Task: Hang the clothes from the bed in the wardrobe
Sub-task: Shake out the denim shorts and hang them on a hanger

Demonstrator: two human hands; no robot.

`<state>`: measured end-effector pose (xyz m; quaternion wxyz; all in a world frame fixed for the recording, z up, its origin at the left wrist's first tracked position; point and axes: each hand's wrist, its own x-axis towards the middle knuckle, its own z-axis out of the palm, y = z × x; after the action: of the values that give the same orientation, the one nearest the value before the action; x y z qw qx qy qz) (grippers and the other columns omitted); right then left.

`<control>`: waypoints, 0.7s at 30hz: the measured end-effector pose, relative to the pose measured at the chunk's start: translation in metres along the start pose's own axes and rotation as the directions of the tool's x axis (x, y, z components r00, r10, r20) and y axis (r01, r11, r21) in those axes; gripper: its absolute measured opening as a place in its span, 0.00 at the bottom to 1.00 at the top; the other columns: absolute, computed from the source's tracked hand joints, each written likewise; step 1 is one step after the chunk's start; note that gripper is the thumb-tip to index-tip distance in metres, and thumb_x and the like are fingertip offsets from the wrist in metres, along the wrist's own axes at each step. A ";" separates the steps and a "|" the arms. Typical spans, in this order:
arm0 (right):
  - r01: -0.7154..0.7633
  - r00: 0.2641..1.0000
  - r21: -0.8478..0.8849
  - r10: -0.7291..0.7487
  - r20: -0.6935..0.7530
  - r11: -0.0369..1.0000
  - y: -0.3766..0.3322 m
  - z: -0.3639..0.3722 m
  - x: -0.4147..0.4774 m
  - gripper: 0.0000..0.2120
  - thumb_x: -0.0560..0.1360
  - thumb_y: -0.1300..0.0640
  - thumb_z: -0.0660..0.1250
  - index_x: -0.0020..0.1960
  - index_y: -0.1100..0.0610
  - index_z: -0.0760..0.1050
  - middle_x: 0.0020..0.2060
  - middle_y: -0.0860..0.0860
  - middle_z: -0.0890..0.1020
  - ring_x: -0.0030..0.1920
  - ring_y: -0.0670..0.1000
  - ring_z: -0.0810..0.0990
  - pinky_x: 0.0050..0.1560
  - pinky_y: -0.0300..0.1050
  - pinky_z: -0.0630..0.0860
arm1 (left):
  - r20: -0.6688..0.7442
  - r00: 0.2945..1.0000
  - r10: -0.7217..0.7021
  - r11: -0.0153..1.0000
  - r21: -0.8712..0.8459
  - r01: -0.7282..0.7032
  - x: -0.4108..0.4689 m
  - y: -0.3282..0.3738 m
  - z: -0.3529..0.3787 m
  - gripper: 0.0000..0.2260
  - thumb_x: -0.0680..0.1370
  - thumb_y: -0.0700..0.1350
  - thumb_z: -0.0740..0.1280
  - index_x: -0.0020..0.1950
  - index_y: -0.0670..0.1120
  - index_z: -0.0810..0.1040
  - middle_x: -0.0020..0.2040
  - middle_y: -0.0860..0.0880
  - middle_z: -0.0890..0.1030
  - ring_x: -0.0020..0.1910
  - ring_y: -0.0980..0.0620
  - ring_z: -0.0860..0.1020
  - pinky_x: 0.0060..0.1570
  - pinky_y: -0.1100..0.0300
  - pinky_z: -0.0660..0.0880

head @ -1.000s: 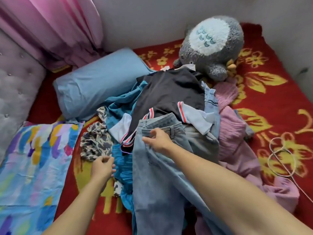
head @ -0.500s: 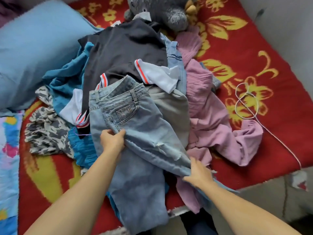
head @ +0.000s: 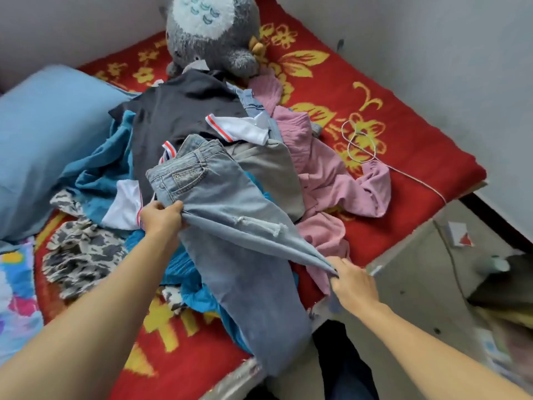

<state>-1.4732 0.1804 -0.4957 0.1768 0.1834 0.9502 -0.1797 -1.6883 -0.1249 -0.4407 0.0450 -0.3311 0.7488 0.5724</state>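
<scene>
Left hand: your left hand (head: 163,216) is clenched on a bunch of denim, fingers curled into the fabric at the side edge of the jeans, just below the pocket.
Right hand: your right hand (head: 353,284) grips one leg lower down, past the ripped knee, at the near edge of the bed; fingers are curled tight on the cloth.
Jeans: the light blue jeans (head: 230,215) lie on top of the heap, waistband toward the wall. One leg is drawn into a taut fold between your two hands. The other trails down over the bed edge.
Bed: the bed (head: 375,90) carries a red blanket with yellow flowers; the whole clothes heap rests on it.
Dark shirt: the dark shirt (head: 187,111) is spread at the back of the heap, and a white sleeve (head: 242,129) with a red stripe lies just behind the waistband.
Beige piece: the beige piece (head: 268,166) sits between the jeans and the pink garment, touching both.
Pink garment: the pink garment (head: 326,174) sprawls to the right of the jeans.
Teal cloth: the teal cloth (head: 98,171) lies to the left, partly under the dark shirt.
Patterned cloth: a black-and-white patterned cloth (head: 78,252) lies left of your left forearm.
Pillow: the blue pillow (head: 43,134) is at the left, touching the teal cloth.
Plush toy: the grey plush toy (head: 207,33) sits at the back by the wall, just behind the dark shirt.
Cord: a white cord (head: 363,142) is looped on the blanket, right of the pink garment.
Sheet: a bright multicoloured sheet (head: 14,284) lies at the far left.
</scene>
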 end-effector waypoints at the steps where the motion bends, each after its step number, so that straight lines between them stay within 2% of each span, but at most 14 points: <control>1: 0.046 0.998 0.024 -0.046 0.040 0.999 -0.010 0.007 -0.021 0.16 0.76 0.56 0.60 0.63 0.47 0.72 0.52 0.50 0.79 0.51 0.58 0.78 0.45 0.50 0.72 | -0.013 1.000 -0.002 1.000 0.014 0.002 0.005 -0.002 -0.011 0.12 0.75 0.36 0.68 0.34 0.43 0.69 0.33 0.45 0.71 0.31 0.47 0.72 0.23 0.63 0.73; 4: 0.084 0.973 0.103 -0.104 0.205 0.991 -0.042 0.045 -0.072 0.21 0.76 0.50 0.62 0.68 0.47 0.66 0.54 0.48 0.74 0.55 0.56 0.77 0.50 0.51 0.74 | -0.016 1.000 -0.005 0.998 0.065 0.006 0.014 -0.011 -0.038 0.04 0.74 0.36 0.68 0.44 0.42 0.73 0.40 0.44 0.74 0.38 0.46 0.75 0.38 0.52 0.77; 6: 0.066 0.931 0.060 -0.083 0.356 0.996 -0.060 0.075 -0.087 0.33 0.76 0.42 0.63 0.76 0.48 0.56 0.64 0.49 0.69 0.63 0.55 0.72 0.57 0.50 0.73 | 0.090 0.996 -0.006 0.993 0.120 -0.005 0.023 -0.026 -0.049 0.08 0.75 0.34 0.67 0.51 0.42 0.72 0.42 0.43 0.74 0.36 0.47 0.74 0.36 0.51 0.76; 8: 0.039 0.902 0.005 -0.037 0.430 0.999 -0.072 0.096 -0.090 0.39 0.75 0.40 0.64 0.78 0.49 0.49 0.71 0.50 0.62 0.70 0.55 0.66 0.62 0.51 0.70 | 0.200 0.979 -0.026 0.976 0.216 -0.019 0.027 -0.043 -0.057 0.11 0.75 0.34 0.68 0.53 0.42 0.70 0.45 0.42 0.74 0.37 0.47 0.73 0.35 0.53 0.73; 10: 0.031 0.916 -0.019 -0.021 0.400 0.999 -0.080 0.100 -0.084 0.37 0.75 0.42 0.65 0.77 0.49 0.51 0.71 0.50 0.62 0.69 0.55 0.66 0.61 0.51 0.71 | 0.253 0.963 -0.093 0.960 0.279 0.019 0.024 -0.060 -0.065 0.13 0.75 0.35 0.69 0.55 0.46 0.69 0.50 0.41 0.75 0.42 0.46 0.75 0.35 0.53 0.71; 13: 0.065 0.947 -0.021 -0.055 0.317 0.998 -0.090 0.086 -0.065 0.28 0.77 0.45 0.62 0.73 0.50 0.60 0.67 0.51 0.68 0.66 0.54 0.68 0.60 0.51 0.72 | 0.289 0.932 -0.219 0.944 0.303 0.128 0.020 -0.084 -0.072 0.29 0.76 0.40 0.70 0.73 0.47 0.61 0.64 0.40 0.74 0.55 0.42 0.76 0.41 0.50 0.74; 14: 0.074 0.956 -0.028 -0.063 0.287 0.997 -0.094 0.077 -0.057 0.26 0.77 0.46 0.62 0.73 0.51 0.61 0.66 0.51 0.69 0.66 0.54 0.69 0.59 0.50 0.72 | 0.283 0.931 -0.229 0.942 0.307 0.138 0.017 -0.087 -0.074 0.31 0.76 0.42 0.70 0.75 0.46 0.59 0.66 0.40 0.73 0.58 0.42 0.75 0.44 0.49 0.75; 17: 0.113 0.979 -0.071 -0.098 0.180 0.991 -0.117 0.045 -0.018 0.24 0.78 0.45 0.60 0.72 0.51 0.62 0.65 0.51 0.71 0.65 0.54 0.70 0.58 0.50 0.72 | 0.271 0.935 -0.228 0.941 0.309 0.140 0.013 -0.082 -0.079 0.30 0.76 0.45 0.71 0.74 0.44 0.62 0.67 0.40 0.71 0.59 0.41 0.75 0.48 0.48 0.77; 21: 0.198 0.980 -0.017 -0.197 0.041 0.980 -0.172 0.008 0.045 0.24 0.78 0.46 0.61 0.72 0.52 0.64 0.65 0.53 0.73 0.66 0.55 0.71 0.60 0.52 0.71 | 0.231 0.952 -0.203 0.955 0.261 0.140 0.028 -0.079 -0.082 0.28 0.75 0.49 0.71 0.72 0.44 0.65 0.66 0.40 0.72 0.59 0.42 0.75 0.58 0.45 0.75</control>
<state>-1.5812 0.0409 -0.4730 0.1785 0.0827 0.9619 -0.1897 -1.6411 -0.2203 -0.4903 0.2306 -0.3109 0.7689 0.5089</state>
